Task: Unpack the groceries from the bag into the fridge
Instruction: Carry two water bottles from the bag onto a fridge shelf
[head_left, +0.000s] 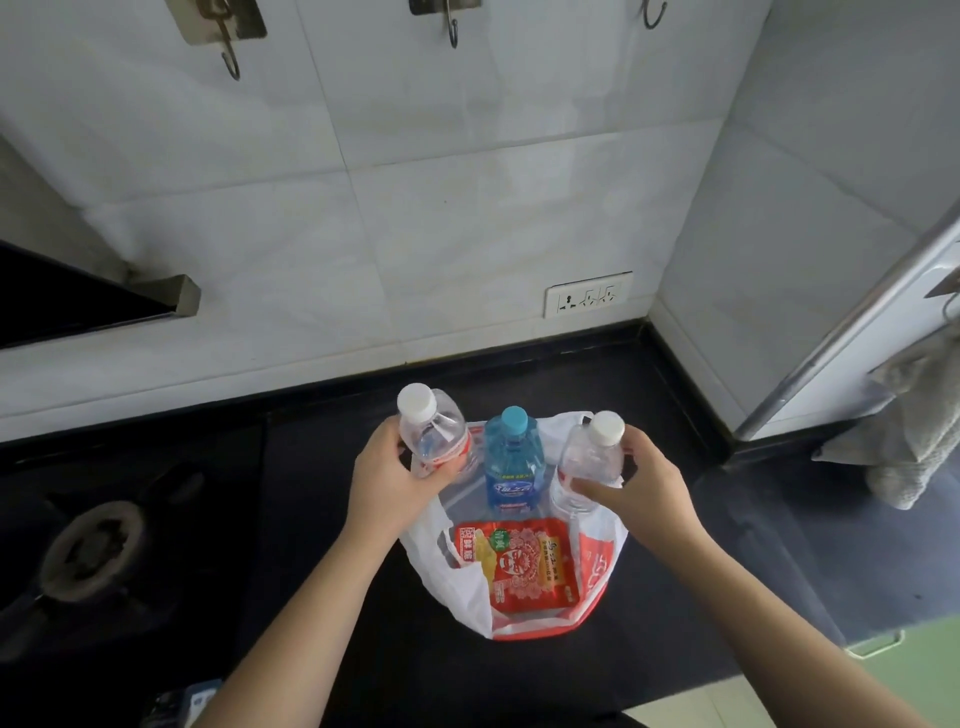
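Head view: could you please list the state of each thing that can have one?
Left bottle: capped, gripped by left hand.
Right bottle: capped, gripped by right hand.
Blue bottle: capped, upright in bag.
Bag: open.
Red packet: lying flat in bag.

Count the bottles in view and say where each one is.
3: a white-capped bottle in the left hand, a blue-capped bottle standing in the bag, another white-capped bottle in the right hand.
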